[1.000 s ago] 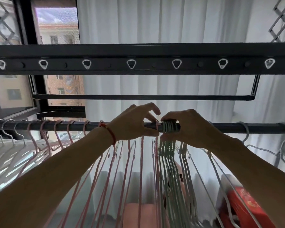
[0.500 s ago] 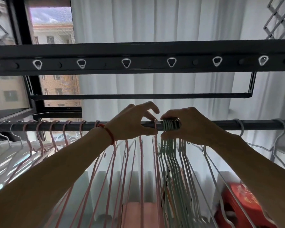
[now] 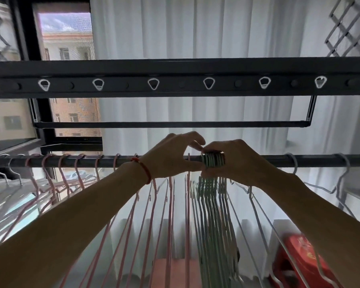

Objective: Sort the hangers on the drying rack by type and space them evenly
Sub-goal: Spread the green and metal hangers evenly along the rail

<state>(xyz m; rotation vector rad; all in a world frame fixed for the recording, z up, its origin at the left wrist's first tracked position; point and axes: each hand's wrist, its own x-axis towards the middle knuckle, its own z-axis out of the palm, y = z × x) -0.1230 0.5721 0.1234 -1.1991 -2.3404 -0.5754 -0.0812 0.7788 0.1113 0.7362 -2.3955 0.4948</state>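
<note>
A home laundry balcony: ceiling drying rack (image 3: pixel 175 88), sheer curtains (image 3: pixel 195 28), window (image 3: pixel 64 34) facing apartment blocks.

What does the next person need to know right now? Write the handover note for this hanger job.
Left hand: on the rail, fingers pinching at a single pink hook just left of the green bunch.
Right hand: closed around the bunched green hangers at the hooks.
Layout: white hangers far left, pink hangers spread along the left half, green packed tight at centre, white wire hangers spaced out to the right.
Done: colours mostly grouped; pink roughly spaced.
Left: spread the green bunch evenly; white ones sit at both ends, so consider joining them.
</note>
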